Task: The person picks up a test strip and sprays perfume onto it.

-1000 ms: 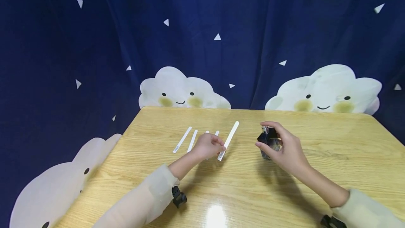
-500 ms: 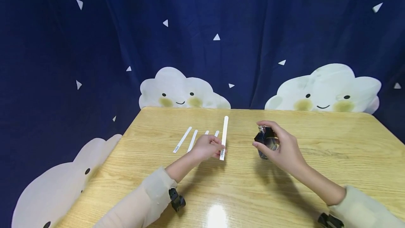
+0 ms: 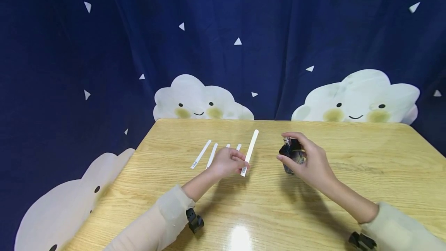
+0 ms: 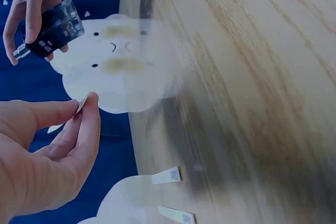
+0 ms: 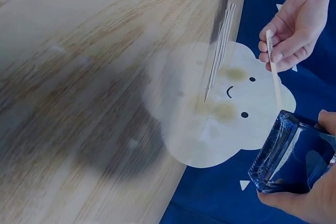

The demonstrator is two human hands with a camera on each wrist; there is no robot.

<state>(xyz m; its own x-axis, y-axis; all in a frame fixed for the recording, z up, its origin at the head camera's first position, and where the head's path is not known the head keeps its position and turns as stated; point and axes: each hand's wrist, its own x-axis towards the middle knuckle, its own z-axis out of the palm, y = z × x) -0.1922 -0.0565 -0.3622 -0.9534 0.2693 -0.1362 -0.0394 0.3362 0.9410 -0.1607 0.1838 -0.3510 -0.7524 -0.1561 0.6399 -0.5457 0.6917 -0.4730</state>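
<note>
My left hand (image 3: 226, 162) pinches a white perfume test strip (image 3: 251, 148) near its printed lower end, between thumb and fingers. The strip's rounded end points up and leans to the right. Across from it my right hand (image 3: 315, 164) grips a dark glass perfume bottle (image 3: 297, 157) above the table, its index fingertip right at the silver spray nozzle (image 4: 22, 52). The nozzle is on the side toward the strip. In the right wrist view the bottle's thick glass base (image 5: 273, 156) faces the camera, and the held strip (image 5: 275, 82) stands beyond it.
Several more test strips (image 3: 201, 154) lie side by side on the wooden table (image 3: 265, 204), left of and partly behind my left hand. A dark blue curtain (image 3: 216, 18) with white clouds (image 3: 362, 96) hangs behind the table's far edge.
The held test strip swung left toward upright, then partly back to the right. My right hand and the perfume bottle have shifted slightly left. The strips on the table stay put.
</note>
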